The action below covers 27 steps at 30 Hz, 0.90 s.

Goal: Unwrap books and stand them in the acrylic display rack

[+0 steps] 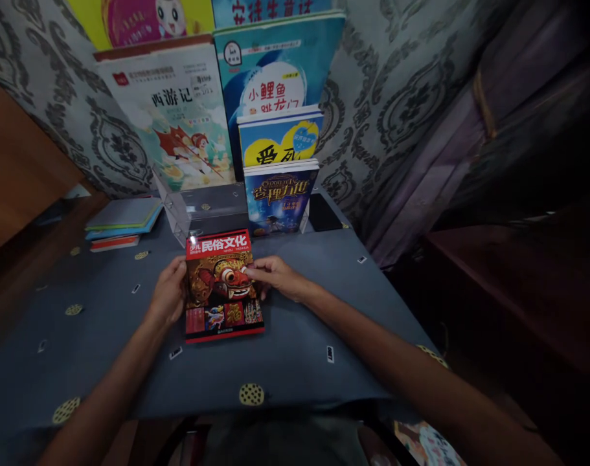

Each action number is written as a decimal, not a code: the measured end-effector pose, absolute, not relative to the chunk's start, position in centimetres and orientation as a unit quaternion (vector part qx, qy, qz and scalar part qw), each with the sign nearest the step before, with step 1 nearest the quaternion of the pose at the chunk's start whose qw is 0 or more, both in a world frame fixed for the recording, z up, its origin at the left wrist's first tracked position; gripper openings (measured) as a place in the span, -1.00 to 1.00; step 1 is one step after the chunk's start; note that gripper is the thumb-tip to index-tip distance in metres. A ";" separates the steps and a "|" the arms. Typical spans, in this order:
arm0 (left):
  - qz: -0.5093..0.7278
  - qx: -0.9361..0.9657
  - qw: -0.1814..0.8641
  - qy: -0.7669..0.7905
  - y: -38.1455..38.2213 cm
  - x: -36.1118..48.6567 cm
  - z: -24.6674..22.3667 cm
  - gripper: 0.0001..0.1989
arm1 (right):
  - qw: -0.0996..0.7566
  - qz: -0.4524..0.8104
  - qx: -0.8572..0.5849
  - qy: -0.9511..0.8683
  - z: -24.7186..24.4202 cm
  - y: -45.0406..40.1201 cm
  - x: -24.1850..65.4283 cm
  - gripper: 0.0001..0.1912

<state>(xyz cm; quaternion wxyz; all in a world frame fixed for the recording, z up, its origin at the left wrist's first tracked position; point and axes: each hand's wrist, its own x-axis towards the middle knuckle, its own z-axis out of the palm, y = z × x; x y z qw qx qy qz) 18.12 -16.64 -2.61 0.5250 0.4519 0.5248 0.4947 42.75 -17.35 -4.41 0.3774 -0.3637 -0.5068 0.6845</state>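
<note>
A red book with a carved mask on its cover [225, 288] is held between both hands, front facing me, over the near middle of the table. My left hand [170, 291] grips its left edge, fingers behind it. My right hand [275, 277] closes on the right edge, thumb lying on the cover. Just behind the book stands a clear acrylic rack [217, 213]. Its right front slot carries a dark blue book [280, 200], with a yellow and blue book [275, 142] behind that. A pale book [173, 116] and a teal book [275, 65] rise further back.
Several thin books or pads [122, 220] lie stacked at the left rear of the table [295, 336]. A flat black object [324, 212] rests right of the rack. Patterned curtains [396, 97] hang behind. At the top left is a yellow-green book [90, 22].
</note>
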 end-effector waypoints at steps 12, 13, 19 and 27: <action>0.322 0.757 0.161 0.545 -14.7 14.8 -5.3 -0.59 | 0.320 0.694 -0.430 -0.481 -5.1 -17.1 42.6 -0.60; 0.310 0.775 0.135 0.533 -14.6 14.8 -5.4 -0.61 | 0.316 0.693 -0.437 -0.479 -5.1 -17.1 42.6 -0.62; 0.254 0.818 0.067 0.512 -14.5 15.3 -6.3 -0.66 | 0.265 0.677 -0.471 -0.500 -5.1 -17.1 42.8 -0.57; 0.228 0.832 -0.001 0.505 -15.1 15.6 -6.7 -0.66 | 0.256 0.193 -0.591 -0.740 -3.9 -17.5 42.2 -0.69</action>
